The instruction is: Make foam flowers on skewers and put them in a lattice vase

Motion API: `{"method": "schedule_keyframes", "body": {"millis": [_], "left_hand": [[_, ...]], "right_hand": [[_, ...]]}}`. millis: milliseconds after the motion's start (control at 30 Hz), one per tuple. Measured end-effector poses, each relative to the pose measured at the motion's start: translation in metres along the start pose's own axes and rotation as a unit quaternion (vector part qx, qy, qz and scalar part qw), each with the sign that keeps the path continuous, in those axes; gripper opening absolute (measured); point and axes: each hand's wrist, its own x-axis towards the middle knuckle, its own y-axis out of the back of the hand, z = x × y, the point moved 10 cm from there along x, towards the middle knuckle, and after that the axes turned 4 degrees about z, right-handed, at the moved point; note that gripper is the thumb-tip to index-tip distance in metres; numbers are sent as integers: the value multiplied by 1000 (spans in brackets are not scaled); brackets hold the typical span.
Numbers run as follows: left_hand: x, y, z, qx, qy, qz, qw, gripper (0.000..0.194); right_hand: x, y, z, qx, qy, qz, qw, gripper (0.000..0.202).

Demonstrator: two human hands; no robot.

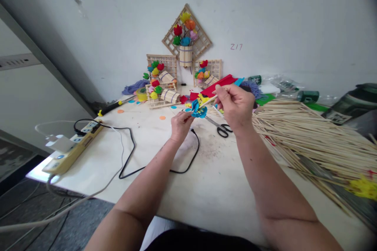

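Observation:
My left hand (180,124) is closed around the base of a blue paper flower (199,110), held above the middle of the table. Yellow bits show at the flower's centre. Pinched in my right hand (237,106) is a thin wooden stick (209,102), whose far end reaches the flower's centre; whether it is fixed there I cannot tell. Scissors (223,129) with black handles lie on the table just below my right hand. Behind my hands are strips of red paper (221,84) and yellow scraps.
Lattice panels with paper flowers (186,31) lean on the wall at the back. A heap of thin sticks (312,133) covers the right side, near a dark bottle (353,102). A power strip (73,151) and black cable (131,137) lie at left.

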Motion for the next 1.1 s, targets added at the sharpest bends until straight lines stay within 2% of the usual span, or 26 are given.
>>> {"method": "schedule_keyframes", "body": {"millis": [367,633,900,1100], "left_hand": [[1,0,4,1,-13,3,1000,10],[2,1,3,4,-8,5,1000,10],[2,2,-2,-12,19,8,1000,14],[3,4,-1,-12,14,15,1000,17]], "right_hand": [[-5,-11,-5,-37,26,-30,999,31],[-7,-22,-6,-58,42,-84,994,32],[-7,-22,-14,-90,79,-84,989,28],[-10,-25,-18,-92,104,-94,986,24]]}}
